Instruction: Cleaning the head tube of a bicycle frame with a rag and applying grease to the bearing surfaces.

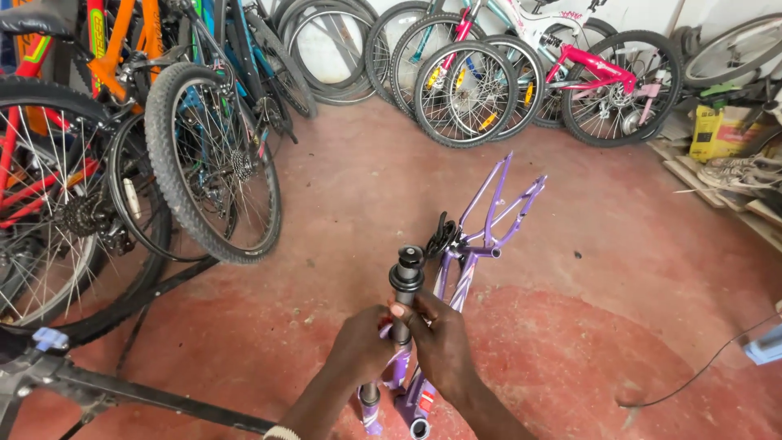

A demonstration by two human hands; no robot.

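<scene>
Hands, left point(358, 346) and right point(440, 342), gripping fork steerer point(405, 281) above purple frame point(489, 220), parked bicycles point(195, 147) crowding far left.

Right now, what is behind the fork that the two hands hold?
Behind the fork lies a purple bicycle frame on the red floor. The left hand and right hand cover where the frame's front end meets the fork, so that part cannot be seen.
</scene>
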